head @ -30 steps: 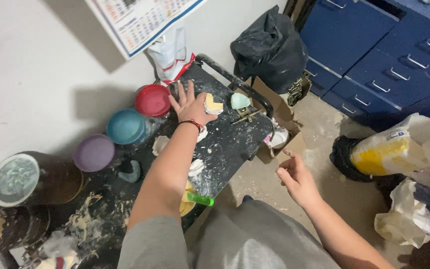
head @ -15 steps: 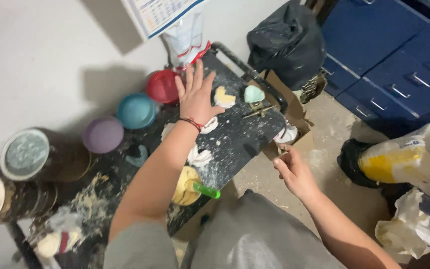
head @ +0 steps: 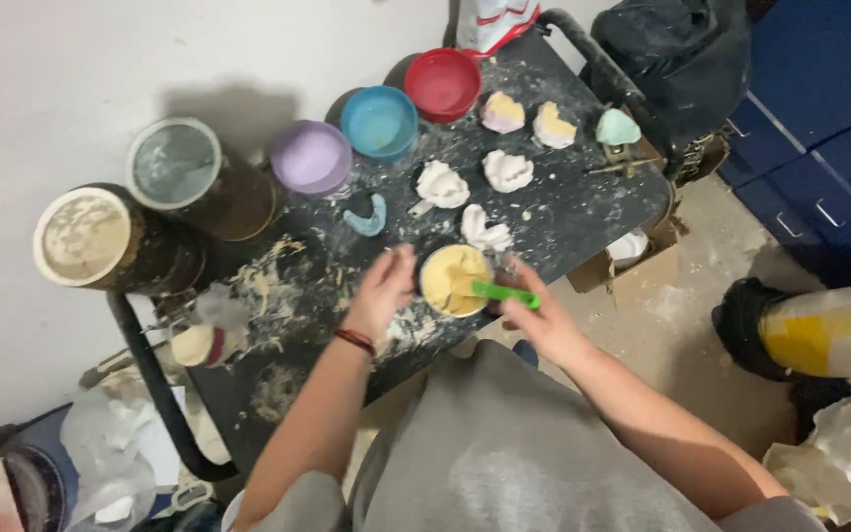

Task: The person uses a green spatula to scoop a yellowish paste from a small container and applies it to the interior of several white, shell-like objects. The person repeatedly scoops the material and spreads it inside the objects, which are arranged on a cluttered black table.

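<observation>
fingers of the left hand (head: 383, 291) cup the yellow bowl (head: 453, 280); right hand (head: 534, 320) pinches the green spatula (head: 502, 292).

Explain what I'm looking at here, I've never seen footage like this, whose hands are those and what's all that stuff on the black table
There is no machine here. The picture comes from a camera worn on a person's head, looking down, so the two bare arms reaching out from the bottom are that person's own.

The left hand grips the side of a small bowl of yellow paste. The right hand holds a green spatula whose tip sits in the paste.

All this is on a dusty black cart top splashed with dried plaster. Beyond the bowl lie several white plaster casts, two yellowish ones and a pale green one. Along the wall side stand a purple bowl, a blue bowl and a red bowl, then two large dark tubs. Blue drawers stand at the right.
</observation>
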